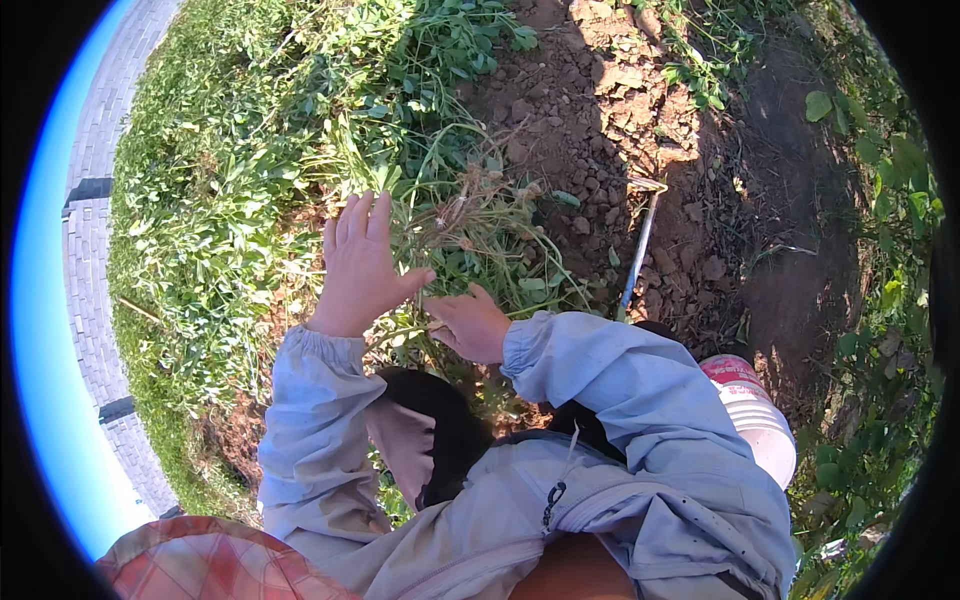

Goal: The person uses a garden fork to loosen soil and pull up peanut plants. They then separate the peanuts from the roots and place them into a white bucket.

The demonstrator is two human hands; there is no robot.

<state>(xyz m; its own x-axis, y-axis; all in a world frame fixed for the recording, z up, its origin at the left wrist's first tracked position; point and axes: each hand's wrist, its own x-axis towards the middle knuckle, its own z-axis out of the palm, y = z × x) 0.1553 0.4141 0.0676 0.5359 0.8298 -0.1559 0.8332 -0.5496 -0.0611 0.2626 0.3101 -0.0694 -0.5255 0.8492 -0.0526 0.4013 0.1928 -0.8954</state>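
Observation:
My left hand (358, 262) is spread flat, fingers apart, above leafy green plants (232, 225). To its right, my right hand (472, 324) is at some plant stems (405, 328) low in front of me; its fingertips are partly lost among the stems, so I cannot tell whether they grip one. Just beyond both hands lies a heap of pulled plants with tangled pale roots (480, 214). A long-handled tool (640, 251) rests on the loose brown soil to the right, its lower end hidden behind my right sleeve.
A white and red plastic bucket (750, 420) stands by my right elbow. Beyond it runs a darker strip of soil (799, 202), bordered by leafy plants (900, 225). A grey brick wall (90, 270) stands at the far left. Clods of soil (577, 165) lie ahead.

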